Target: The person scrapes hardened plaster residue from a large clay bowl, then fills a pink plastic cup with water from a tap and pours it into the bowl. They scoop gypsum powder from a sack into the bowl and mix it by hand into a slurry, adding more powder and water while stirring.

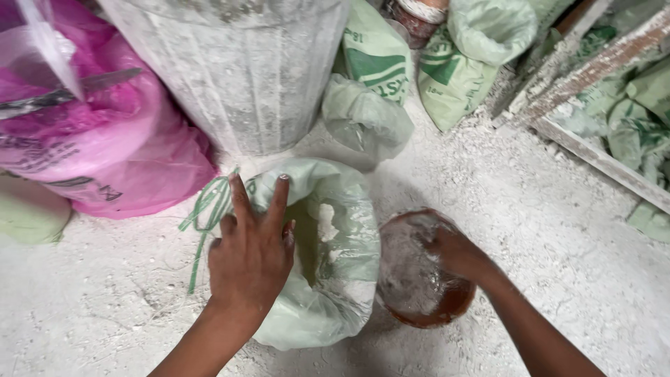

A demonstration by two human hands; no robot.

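Left hand (251, 255) open on pale-green sack (335, 279); right hand (453, 251) grips brown bowl (419, 279) (dusty).

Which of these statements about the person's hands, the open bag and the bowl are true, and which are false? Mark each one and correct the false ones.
1. The left hand rests on the rim of the pale green bag. True.
2. The right hand holds a metal spoon. False: it grips the brown bowl.
3. The bowl lies inside the bag. False: it is beside the bag, on the dusty floor.
4. A pink bag lies at the upper left. True.
5. White powder shows inside the open bag. True.
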